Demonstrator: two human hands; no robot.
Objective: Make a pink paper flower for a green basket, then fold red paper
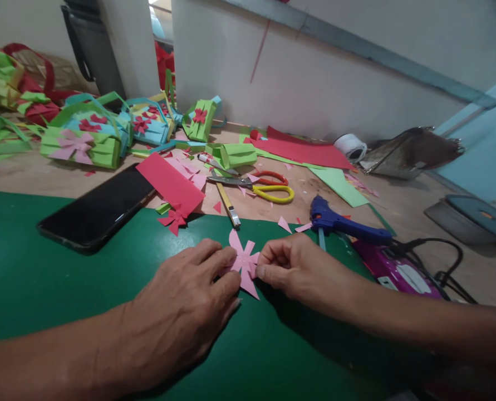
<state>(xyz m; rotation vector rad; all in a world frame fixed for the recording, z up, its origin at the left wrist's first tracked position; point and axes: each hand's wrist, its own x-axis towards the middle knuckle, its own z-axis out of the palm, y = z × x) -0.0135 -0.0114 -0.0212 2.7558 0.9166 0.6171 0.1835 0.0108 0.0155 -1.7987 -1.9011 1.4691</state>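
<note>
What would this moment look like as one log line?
left hand: touching pink paper flower | right hand: pinching its edge | beyond: scissors, blue glue gun, black phone

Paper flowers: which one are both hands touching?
The pink flower between the left hand and right hand. The other pink flower sits on a green bag; the loose red flower is untouched.

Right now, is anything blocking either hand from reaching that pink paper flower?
Nothing visible is. The left hand and right hand both touch the pink paper flower from opposite sides; the blue glue gun lies beyond the right hand, not between.
</note>
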